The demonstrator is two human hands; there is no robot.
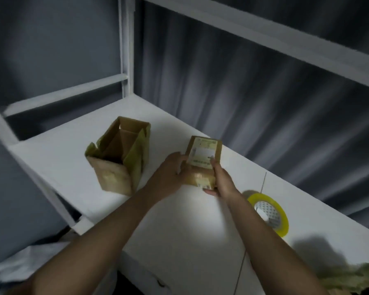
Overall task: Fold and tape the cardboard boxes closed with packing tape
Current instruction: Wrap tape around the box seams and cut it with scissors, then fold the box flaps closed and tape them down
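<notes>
Forearms reaching in from the bottom edge, nearest the lens, meeting over a white desk point(179, 231). Behind it, grey curtain folds and a white shelf frame point(127, 47) – dim room, one bright patch of light on the desk below the hands.

Standing left on the desk, well apart from the hands: open box point(117, 156), flaps up, old tape clinging to its edges, not yet folded shut.

Held between both hands just above the desk, near its far edge: small box point(203, 160), label uppermost, looking closed. Left hand point(170, 169) curled around its left side; right hand point(222, 179) gripping the right side, thumb on the label, fingertips under the near end.

Probably light and stiff (thin cardboard, so likely to dent under a hard squeeze); glossy tape patches possibly slick. Best taken by the side walls near the corners – leaving the seam free for taping.

Lying flat just right of the right wrist: tape roll point(268, 211), yellowish, untouched.
</notes>
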